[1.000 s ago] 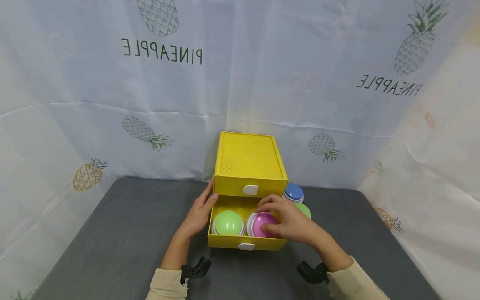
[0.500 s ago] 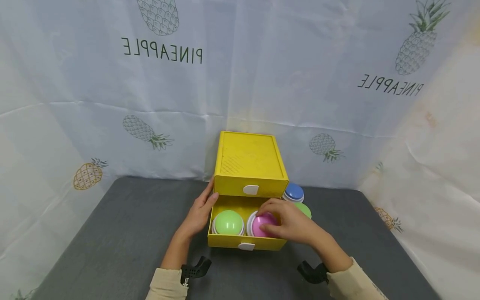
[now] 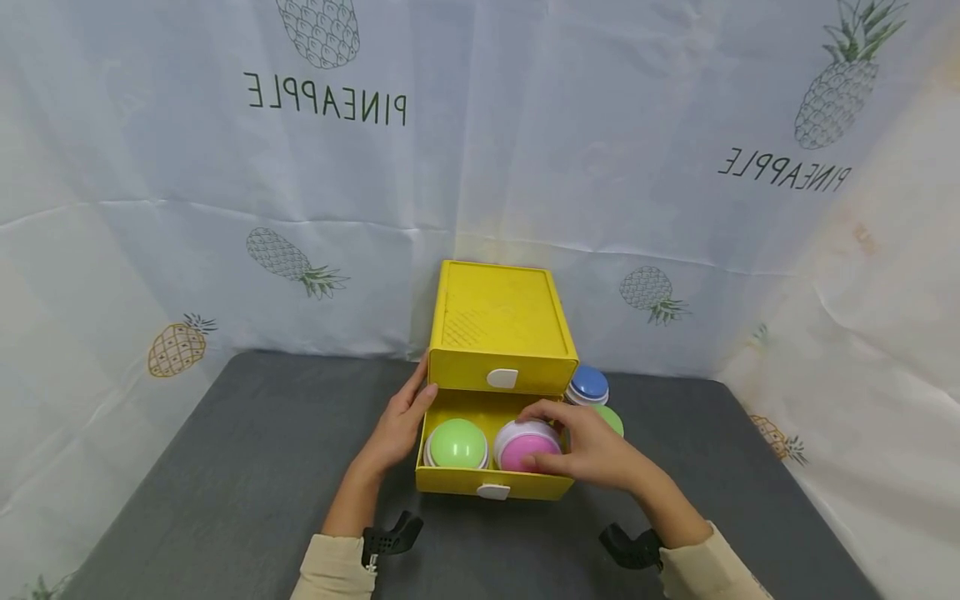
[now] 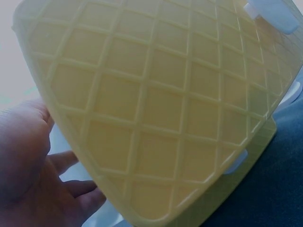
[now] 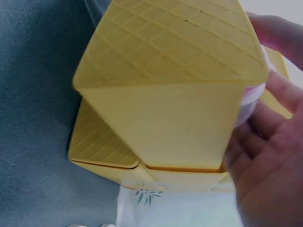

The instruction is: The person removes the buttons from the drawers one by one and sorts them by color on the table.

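A yellow two-drawer box [image 3: 495, 312] stands with its lower drawer [image 3: 453, 481] pulled out. Inside that drawer sit two round white containers with domed tops, one green [image 3: 458, 444] and one pink [image 3: 529, 451]. My right hand [image 3: 592, 446] grips the pink-topped container, thumb at its front and fingers over its far side; it leans forward, showing its white upper rim. My left hand [image 3: 397, 425] rests against the box's left side with fingers straight along it and the thumb near the front edge. In the right wrist view the drawer's wall hides most of the pink-topped container [image 5: 251, 97].
Behind my right hand, a blue-topped container [image 3: 589, 384] and a green-topped one [image 3: 611, 419] stand beside the box. The upper drawer, with a white handle [image 3: 502, 378], is closed. A pineapple-print curtain [image 3: 480, 167] hangs behind the dark table [image 3: 262, 467].
My right fingers have settled round the pink-topped container, and it has tipped forward in the drawer, its white rim now upward. My left hand has stayed at the box.
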Motion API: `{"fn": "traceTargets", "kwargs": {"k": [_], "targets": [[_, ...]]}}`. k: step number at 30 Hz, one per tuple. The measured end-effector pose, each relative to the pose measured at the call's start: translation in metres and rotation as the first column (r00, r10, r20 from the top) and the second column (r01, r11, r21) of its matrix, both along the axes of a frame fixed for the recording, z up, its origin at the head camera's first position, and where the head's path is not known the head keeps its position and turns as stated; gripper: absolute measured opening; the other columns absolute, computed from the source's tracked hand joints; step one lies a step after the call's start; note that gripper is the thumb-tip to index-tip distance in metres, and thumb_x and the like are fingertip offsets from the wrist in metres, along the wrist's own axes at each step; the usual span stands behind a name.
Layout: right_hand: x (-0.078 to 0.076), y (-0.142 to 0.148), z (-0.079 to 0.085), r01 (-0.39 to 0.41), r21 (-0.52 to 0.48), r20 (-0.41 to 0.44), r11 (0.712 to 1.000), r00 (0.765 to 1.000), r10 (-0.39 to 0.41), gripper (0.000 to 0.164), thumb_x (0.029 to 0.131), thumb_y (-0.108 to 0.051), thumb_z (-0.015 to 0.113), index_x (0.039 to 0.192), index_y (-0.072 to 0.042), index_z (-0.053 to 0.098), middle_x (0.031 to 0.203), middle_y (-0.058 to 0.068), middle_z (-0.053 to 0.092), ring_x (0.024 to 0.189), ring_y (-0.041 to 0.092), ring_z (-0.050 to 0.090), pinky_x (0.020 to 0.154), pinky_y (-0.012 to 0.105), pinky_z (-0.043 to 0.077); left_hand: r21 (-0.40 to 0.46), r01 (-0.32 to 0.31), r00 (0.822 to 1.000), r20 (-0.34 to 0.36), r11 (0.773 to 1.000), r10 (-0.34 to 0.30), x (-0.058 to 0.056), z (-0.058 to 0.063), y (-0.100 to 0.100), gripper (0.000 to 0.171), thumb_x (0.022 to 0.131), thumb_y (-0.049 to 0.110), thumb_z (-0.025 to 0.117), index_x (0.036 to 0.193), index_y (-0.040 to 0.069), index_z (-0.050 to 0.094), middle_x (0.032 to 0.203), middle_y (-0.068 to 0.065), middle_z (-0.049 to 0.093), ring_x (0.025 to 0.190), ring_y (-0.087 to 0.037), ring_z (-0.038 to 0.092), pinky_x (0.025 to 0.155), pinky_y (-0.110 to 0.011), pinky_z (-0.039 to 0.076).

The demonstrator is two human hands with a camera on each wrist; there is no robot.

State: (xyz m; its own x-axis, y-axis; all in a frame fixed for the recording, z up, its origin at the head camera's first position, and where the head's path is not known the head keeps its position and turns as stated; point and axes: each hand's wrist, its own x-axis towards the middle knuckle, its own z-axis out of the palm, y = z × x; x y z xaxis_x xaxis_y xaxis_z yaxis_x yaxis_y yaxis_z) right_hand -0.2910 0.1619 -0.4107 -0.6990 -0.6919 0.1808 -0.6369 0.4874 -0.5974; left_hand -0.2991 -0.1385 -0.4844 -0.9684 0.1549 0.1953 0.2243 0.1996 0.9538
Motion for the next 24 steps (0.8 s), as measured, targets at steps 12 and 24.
{"fn": "traceTargets", "kwargs": {"k": [12,24], "targets": [[0.005,0.001,0.002,-0.052,0.031,0.043,0.998,0.998,0.05,0.044,0.093,-0.033,0.075,0.133,-0.019,0.062,0.119,-0.003,0.064,0.101,0.007,0.056,0.087,0.025,0.055,0.01,0.002,1.0,0.02,1.0,-0.002,0.001,-0.002,-0.001,0.063,0.111,0.032,0.041,0.165,0.022,0.01,0.171,-0.003,0.013,0.159,-0.03,0.012,0.127,-0.057,0.014],[0.03,0.048,-0.027,0.314,-0.643,0.265,0.699,0.947,-0.182,0.039,0.097,0.011,0.055,0.136,0.005,0.053,0.119,-0.007,0.071,0.098,0.006,0.068,0.083,0.021,0.06,0.016,0.003,1.0,0.023,1.0,-0.003,0.0,-0.001,0.001,0.063,0.111,0.033,0.041,0.164,0.023,0.01,0.171,-0.002,0.013,0.159,-0.03,0.012,0.127,-0.057,0.014]]}}
